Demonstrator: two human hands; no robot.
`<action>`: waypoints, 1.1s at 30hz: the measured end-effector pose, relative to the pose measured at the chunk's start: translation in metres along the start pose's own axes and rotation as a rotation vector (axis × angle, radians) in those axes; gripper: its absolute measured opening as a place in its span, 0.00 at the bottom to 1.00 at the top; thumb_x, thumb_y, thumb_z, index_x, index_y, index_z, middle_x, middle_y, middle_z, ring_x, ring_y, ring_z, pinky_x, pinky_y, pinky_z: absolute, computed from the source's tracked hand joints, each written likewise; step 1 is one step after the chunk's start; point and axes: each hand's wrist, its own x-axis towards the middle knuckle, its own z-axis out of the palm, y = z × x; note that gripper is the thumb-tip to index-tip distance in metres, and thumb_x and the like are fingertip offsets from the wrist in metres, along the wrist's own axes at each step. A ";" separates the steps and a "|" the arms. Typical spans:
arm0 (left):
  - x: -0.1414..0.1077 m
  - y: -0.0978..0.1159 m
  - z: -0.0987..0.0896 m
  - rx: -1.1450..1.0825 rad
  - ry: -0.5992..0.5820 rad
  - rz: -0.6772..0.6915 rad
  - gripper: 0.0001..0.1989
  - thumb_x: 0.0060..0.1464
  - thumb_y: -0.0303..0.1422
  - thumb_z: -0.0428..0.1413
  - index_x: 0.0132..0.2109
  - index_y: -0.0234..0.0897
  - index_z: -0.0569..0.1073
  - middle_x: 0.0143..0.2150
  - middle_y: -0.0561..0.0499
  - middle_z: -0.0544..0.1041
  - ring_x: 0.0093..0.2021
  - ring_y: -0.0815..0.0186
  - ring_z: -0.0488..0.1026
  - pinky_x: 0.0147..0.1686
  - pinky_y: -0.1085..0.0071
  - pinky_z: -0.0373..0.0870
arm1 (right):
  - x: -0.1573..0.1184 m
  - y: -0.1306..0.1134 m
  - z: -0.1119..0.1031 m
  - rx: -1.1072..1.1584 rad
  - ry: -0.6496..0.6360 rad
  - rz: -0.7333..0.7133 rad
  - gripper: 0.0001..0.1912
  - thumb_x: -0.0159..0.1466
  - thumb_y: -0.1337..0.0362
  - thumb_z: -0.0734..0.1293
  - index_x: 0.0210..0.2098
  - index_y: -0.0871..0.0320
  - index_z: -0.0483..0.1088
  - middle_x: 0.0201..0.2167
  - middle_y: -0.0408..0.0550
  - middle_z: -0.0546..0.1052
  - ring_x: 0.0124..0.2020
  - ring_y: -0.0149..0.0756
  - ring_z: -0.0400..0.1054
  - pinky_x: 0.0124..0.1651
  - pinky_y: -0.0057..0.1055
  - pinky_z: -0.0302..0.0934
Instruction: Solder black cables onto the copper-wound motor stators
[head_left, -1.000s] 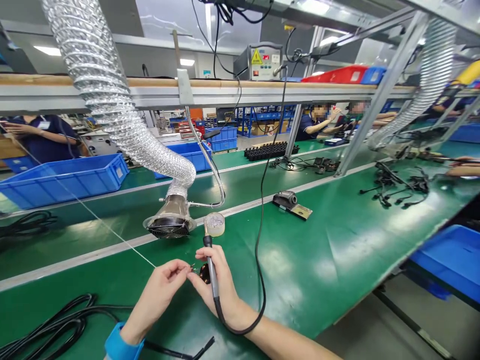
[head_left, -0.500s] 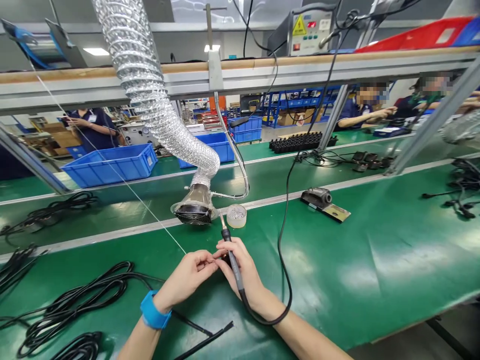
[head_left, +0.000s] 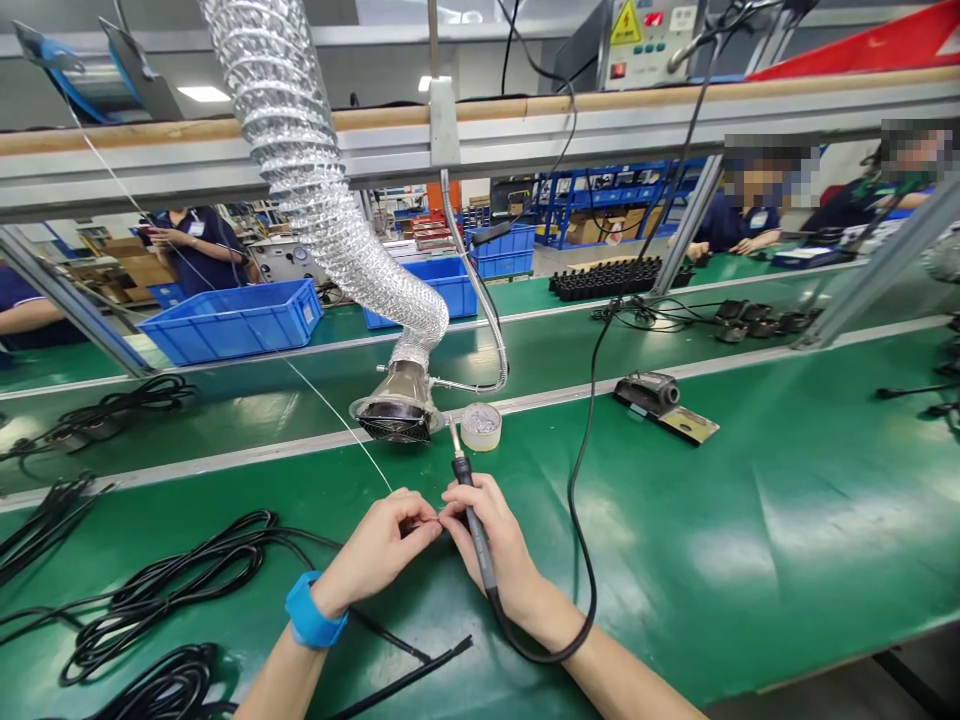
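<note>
Green desk point(head_left: 757, 520), with two hands meeting over it, a soldering iron point(head_left: 478, 540) lying in one.
The right hand point(head_left: 506, 550)'s grip is closed round the iron, its hot end aimed at the far edge, probably to spare the fingers; its fingertips seem left free to help the left hand point(head_left: 382, 550), pinched closed on a small thin piece point(head_left: 436, 519), mostly hidden. The fan hood point(head_left: 397, 405) sits beside the tip, likely to draw fumes.
</note>
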 end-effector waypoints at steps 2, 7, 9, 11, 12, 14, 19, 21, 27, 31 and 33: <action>0.000 -0.001 -0.002 -0.046 -0.031 -0.024 0.12 0.60 0.38 0.53 0.33 0.36 0.74 0.31 0.52 0.72 0.35 0.65 0.66 0.37 0.71 0.61 | -0.002 0.002 0.000 -0.040 -0.028 -0.014 0.16 0.67 0.73 0.59 0.51 0.50 0.66 0.44 0.48 0.64 0.40 0.32 0.69 0.46 0.32 0.68; 0.003 -0.007 0.001 -0.248 -0.099 -0.085 0.14 0.60 0.41 0.53 0.34 0.34 0.73 0.31 0.53 0.71 0.32 0.67 0.63 0.33 0.72 0.60 | -0.005 -0.001 -0.005 -0.145 -0.118 -0.029 0.18 0.69 0.70 0.57 0.55 0.49 0.66 0.45 0.49 0.66 0.42 0.34 0.68 0.46 0.31 0.66; 0.005 -0.010 0.005 -0.289 -0.069 -0.099 0.14 0.59 0.40 0.54 0.33 0.33 0.72 0.29 0.54 0.69 0.30 0.69 0.61 0.31 0.73 0.58 | -0.004 -0.005 -0.007 -0.206 -0.177 -0.048 0.19 0.69 0.70 0.57 0.57 0.48 0.65 0.45 0.49 0.67 0.44 0.35 0.67 0.47 0.32 0.66; 0.007 -0.012 0.010 -0.301 -0.009 -0.113 0.13 0.57 0.39 0.55 0.30 0.34 0.71 0.26 0.55 0.65 0.28 0.70 0.59 0.29 0.73 0.55 | -0.003 -0.008 -0.009 -0.248 -0.223 -0.064 0.21 0.69 0.71 0.57 0.58 0.47 0.64 0.46 0.49 0.67 0.45 0.36 0.66 0.47 0.33 0.66; 0.008 -0.013 0.012 -0.298 0.021 -0.121 0.13 0.56 0.39 0.55 0.29 0.34 0.70 0.25 0.56 0.64 0.27 0.70 0.58 0.28 0.74 0.54 | -0.003 -0.008 -0.009 -0.253 -0.232 -0.062 0.21 0.68 0.71 0.58 0.58 0.47 0.64 0.46 0.49 0.67 0.45 0.36 0.66 0.47 0.34 0.66; 0.009 -0.014 0.014 -0.288 0.077 -0.129 0.13 0.54 0.37 0.55 0.26 0.35 0.68 0.24 0.57 0.62 0.26 0.70 0.57 0.27 0.74 0.53 | -0.003 -0.007 -0.007 -0.226 -0.196 -0.039 0.21 0.68 0.72 0.57 0.57 0.47 0.65 0.45 0.48 0.67 0.43 0.35 0.66 0.46 0.34 0.66; 0.012 -0.014 0.012 -0.283 0.171 -0.145 0.09 0.51 0.34 0.55 0.26 0.35 0.69 0.24 0.56 0.65 0.28 0.69 0.60 0.29 0.73 0.55 | 0.000 -0.001 -0.007 -0.086 0.057 0.047 0.17 0.68 0.70 0.59 0.55 0.52 0.68 0.44 0.50 0.68 0.36 0.31 0.69 0.42 0.31 0.68; 0.013 -0.014 0.012 -0.277 0.183 -0.158 0.08 0.50 0.34 0.55 0.26 0.35 0.69 0.24 0.56 0.66 0.27 0.69 0.60 0.29 0.73 0.56 | 0.002 -0.002 -0.011 -0.062 0.126 0.087 0.15 0.68 0.67 0.61 0.54 0.53 0.69 0.42 0.49 0.72 0.34 0.31 0.70 0.39 0.30 0.69; 0.015 -0.019 0.016 -0.254 0.183 -0.171 0.08 0.50 0.34 0.54 0.26 0.36 0.69 0.24 0.56 0.66 0.27 0.69 0.61 0.30 0.73 0.56 | -0.003 -0.006 -0.019 -0.070 0.236 0.156 0.16 0.71 0.62 0.57 0.34 0.55 0.74 0.24 0.44 0.75 0.26 0.32 0.72 0.34 0.30 0.68; 0.015 -0.020 0.015 -0.246 0.182 -0.173 0.08 0.50 0.34 0.53 0.26 0.36 0.69 0.24 0.55 0.65 0.28 0.68 0.60 0.30 0.73 0.55 | -0.007 -0.008 -0.019 -0.131 0.229 0.110 0.19 0.71 0.61 0.54 0.30 0.55 0.73 0.17 0.42 0.71 0.22 0.33 0.71 0.33 0.31 0.68; 0.015 -0.019 0.015 -0.243 0.180 -0.175 0.08 0.50 0.34 0.53 0.26 0.36 0.69 0.24 0.55 0.65 0.28 0.68 0.60 0.30 0.73 0.55 | -0.008 -0.009 -0.018 -0.146 0.224 0.116 0.20 0.71 0.60 0.54 0.30 0.55 0.73 0.15 0.41 0.70 0.20 0.33 0.70 0.32 0.31 0.67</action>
